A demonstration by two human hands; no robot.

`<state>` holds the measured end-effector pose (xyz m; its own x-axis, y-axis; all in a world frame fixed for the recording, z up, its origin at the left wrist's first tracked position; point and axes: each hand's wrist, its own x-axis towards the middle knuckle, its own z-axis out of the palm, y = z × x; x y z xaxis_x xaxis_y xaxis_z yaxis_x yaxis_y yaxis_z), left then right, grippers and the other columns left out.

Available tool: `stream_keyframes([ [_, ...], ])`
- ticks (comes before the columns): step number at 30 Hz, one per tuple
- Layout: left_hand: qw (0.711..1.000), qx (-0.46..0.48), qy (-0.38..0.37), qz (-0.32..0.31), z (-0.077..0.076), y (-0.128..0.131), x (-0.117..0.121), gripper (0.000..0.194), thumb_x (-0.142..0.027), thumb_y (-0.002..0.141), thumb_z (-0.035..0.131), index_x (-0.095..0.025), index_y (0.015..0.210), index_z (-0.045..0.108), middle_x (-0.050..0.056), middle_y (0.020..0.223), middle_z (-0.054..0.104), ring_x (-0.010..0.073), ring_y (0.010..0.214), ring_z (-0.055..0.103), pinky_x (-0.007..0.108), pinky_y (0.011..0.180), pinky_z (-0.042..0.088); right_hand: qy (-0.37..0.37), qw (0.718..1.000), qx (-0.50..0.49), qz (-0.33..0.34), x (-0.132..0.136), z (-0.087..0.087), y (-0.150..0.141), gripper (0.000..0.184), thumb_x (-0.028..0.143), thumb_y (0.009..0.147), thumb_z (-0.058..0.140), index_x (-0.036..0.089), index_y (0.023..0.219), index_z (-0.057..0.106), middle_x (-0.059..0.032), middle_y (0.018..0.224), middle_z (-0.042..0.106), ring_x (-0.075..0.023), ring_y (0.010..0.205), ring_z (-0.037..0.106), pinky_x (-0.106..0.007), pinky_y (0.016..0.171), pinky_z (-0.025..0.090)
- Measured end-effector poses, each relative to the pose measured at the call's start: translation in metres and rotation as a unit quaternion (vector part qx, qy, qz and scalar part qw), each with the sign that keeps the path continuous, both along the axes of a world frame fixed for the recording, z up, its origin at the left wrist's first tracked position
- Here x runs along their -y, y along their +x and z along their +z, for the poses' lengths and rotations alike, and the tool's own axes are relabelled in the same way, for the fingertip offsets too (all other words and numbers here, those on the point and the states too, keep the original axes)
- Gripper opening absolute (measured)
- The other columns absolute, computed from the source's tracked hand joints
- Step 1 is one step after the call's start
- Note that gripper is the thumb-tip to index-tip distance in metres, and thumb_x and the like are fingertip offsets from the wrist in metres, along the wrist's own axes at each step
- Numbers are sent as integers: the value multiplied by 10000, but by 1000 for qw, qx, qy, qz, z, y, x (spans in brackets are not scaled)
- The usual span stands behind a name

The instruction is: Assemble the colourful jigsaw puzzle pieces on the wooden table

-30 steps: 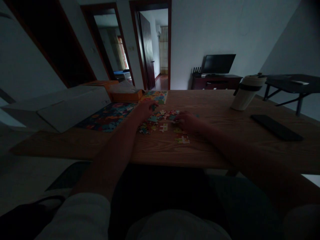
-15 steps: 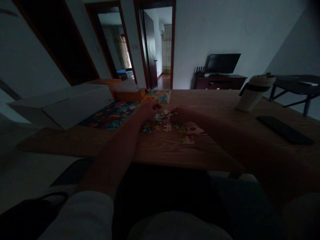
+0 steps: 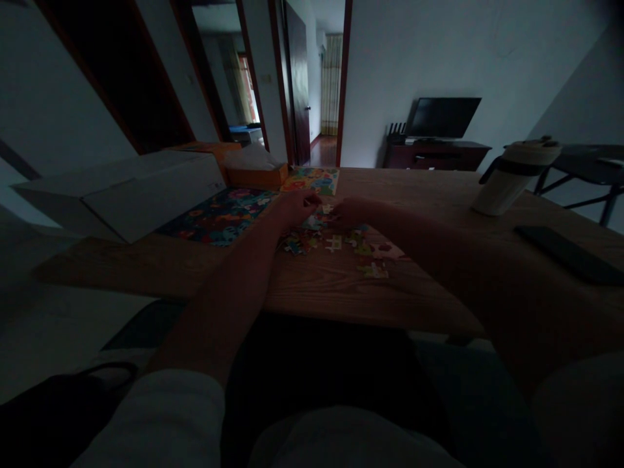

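Loose jigsaw puzzle pieces [image 3: 297,243] lie in a heap on the wooden table [image 3: 312,286] between and below my hands. My left hand [image 3: 298,206] is at the heap's far left side, fingers curled together; whatever is in them is too dark and small to make out. Across from it, my right hand [image 3: 348,212] reaches over the heap from the right with bent fingertips pointing down, what they pinch being hidden. A pale yellowish puzzle piece [image 3: 334,243] lies nearer to me. Joined pink and green pieces [image 3: 385,250] rest beside my right forearm.
To the left lie a dark printed puzzle sheet [image 3: 214,218], a long white box [image 3: 146,195] and an orange box [image 3: 258,175]. A bright picture sheet [image 3: 314,180] is behind the hands. At right stand a tumbler [image 3: 511,179] and a flat black object [image 3: 568,253].
The view has tilted down slightly and shifted left, so the table's things appear farther right. Both hands stay over the pieces; the right fingers have moved slightly.
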<state>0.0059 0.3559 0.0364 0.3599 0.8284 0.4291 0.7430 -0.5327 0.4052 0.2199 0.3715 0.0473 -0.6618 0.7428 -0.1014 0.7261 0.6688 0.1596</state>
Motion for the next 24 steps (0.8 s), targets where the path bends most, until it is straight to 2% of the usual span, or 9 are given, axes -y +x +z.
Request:
stream_keyframes([
  [4, 1000, -4, -7, 9, 0, 1, 2, 239, -254, 861, 622, -196, 1051, 755, 59, 988, 770, 195, 870, 697, 317, 812, 544, 22, 999, -22, 23, -3, -4, 5, 485, 514, 1016, 457, 191, 1241, 740, -167, 1188, 740, -328, 1086, 689, -407, 902, 486],
  [9, 1000, -3, -20, 9, 4, 2, 6, 240, -219, 870, 600, -200, 1058, 749, 61, 1013, 768, 196, 900, 701, 311, 826, 545, 45, 999, -25, -13, -8, -11, 3, 505, 532, 1013, 444, 169, 1150, 767, -175, 1121, 754, -303, 1013, 712, -376, 857, 497],
  [11, 1000, -3, -27, 6, 5, 3, 8, 249, -197, 860, 599, -209, 1058, 750, 56, 1021, 769, 195, 920, 703, 301, 835, 543, 19, 999, -23, -14, -8, -10, 5, 460, 498, 1004, 478, 174, 1117, 784, -159, 1085, 766, -286, 976, 717, -365, 841, 501],
  [16, 999, 0, -34, 8, 6, 2, 11, 283, -155, 835, 595, -217, 1060, 755, 56, 1040, 768, 214, 943, 702, 325, 865, 545, -69, 996, -54, 9, -10, 0, 19, 373, 450, 969, 592, 208, 1184, 777, -112, 1090, 778, -254, 924, 717, -357, 842, 504],
  [19, 999, 6, -42, 4, 7, 3, 12, 324, -103, 816, 571, -217, 1057, 755, 49, 1030, 766, 206, 946, 702, 326, 898, 542, -84, 994, -73, 9, -14, 2, 22, 373, 465, 960, 624, 200, 1171, 780, -120, 1101, 774, -256, 915, 719, -358, 836, 508],
  [24, 999, 8, -46, 2, 6, 3, 11, 325, -86, 817, 562, -199, 1052, 756, 62, 1041, 767, 203, 935, 704, 328, 887, 547, -80, 992, -97, -20, -22, -1, 15, 479, 423, 891, 725, 174, 1300, 719, -138, 1132, 762, -262, 949, 721, -350, 845, 523],
])
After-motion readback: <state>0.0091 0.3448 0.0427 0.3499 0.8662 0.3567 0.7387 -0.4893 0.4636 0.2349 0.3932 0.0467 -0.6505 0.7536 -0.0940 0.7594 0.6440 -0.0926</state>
